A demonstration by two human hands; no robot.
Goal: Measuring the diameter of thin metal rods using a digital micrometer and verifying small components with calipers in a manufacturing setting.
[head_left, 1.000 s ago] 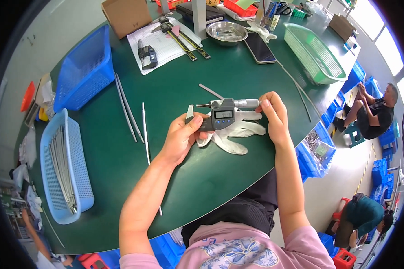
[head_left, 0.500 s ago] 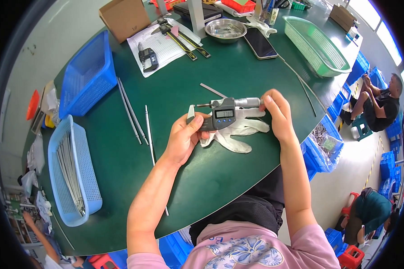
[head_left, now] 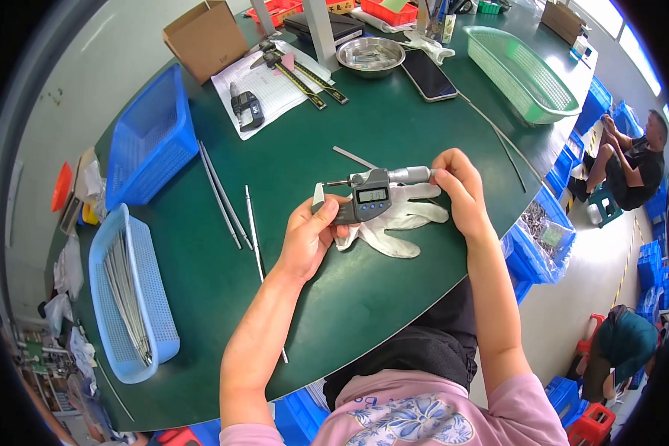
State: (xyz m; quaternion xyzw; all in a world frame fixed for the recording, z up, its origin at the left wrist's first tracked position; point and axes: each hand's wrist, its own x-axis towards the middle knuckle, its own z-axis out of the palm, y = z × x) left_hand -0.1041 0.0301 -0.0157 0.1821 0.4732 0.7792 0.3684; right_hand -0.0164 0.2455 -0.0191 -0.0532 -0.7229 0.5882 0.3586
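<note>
A digital micrometer (head_left: 372, 195) is held level above the green table, its small screen facing up toward me. My left hand (head_left: 310, 236) is closed round the dark frame, thumb on top. The fingers of my right hand (head_left: 459, 186) pinch the thimble's knob at the right end. Nothing shows between the micrometer's measuring faces, which stand a little apart. Beneath it lies a white glove (head_left: 390, 234), partly covered by the micrometer and my left fingers. A thin flat strip (head_left: 353, 157) rests just beyond.
Long metal rods (head_left: 253, 234) lie left of my hands. A light blue basket (head_left: 172, 327) holds more rods; a darker blue basket (head_left: 156, 141) stands behind it. Further back are another micrometer (head_left: 246, 108), calipers (head_left: 299, 78), a steel bowl (head_left: 370, 68), a phone (head_left: 430, 76) and a green basket (head_left: 531, 100).
The micrometer's screen reading has changed, and its spindle reaches closer to the anvil. Both hands keep their holds. The whole view has shifted slightly.
</note>
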